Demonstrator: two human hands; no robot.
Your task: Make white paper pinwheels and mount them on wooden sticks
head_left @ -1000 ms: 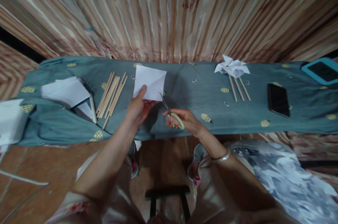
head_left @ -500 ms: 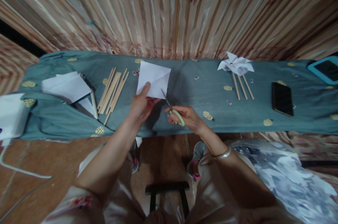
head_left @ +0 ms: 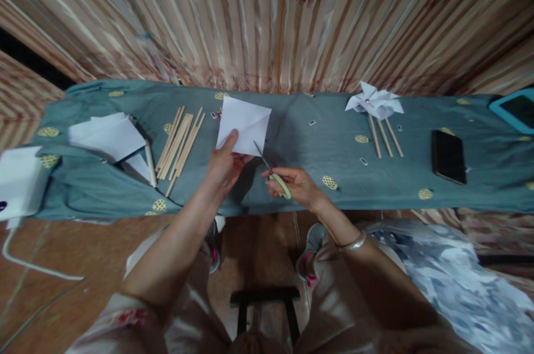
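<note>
Head cam, going left to right: at the far end of the teal cloth (head_left: 296, 120) a white box (head_left: 20, 182) is parked, then a loose pile of white paper (head_left: 106, 137) with a pale rod-shaped tool (head_left: 151, 164) lying by its right side. Next up, some wooden sticks (head_left: 184, 145) are laid out roughly side by side.

Around the middle, a white paper sheet (head_left: 246, 120) is held up over the cloth by the left hand (head_left: 223, 168), pinched at its lower edge, thumb on top and fingers tucked underneath. Pretty light stuff by the look of it, probably a bit floppy away from the grip and easily creased or torn, so it's likely best pinched gently near an edge, clear of the blades. Slipping shouldn't be much of a worry.

Then green-handled scissors (head_left: 281, 184) are gripped by the right hand (head_left: 300, 184), fingers curled around the loops, blades overlapping the sheet near its lower right corner. Whether any cut's been made can't be told.

Further right, paper pinwheels (head_left: 373, 105) are laid down, then a dark phone (head_left: 448, 156) and a blue-framed device (head_left: 515, 109), partly cropped.
</note>
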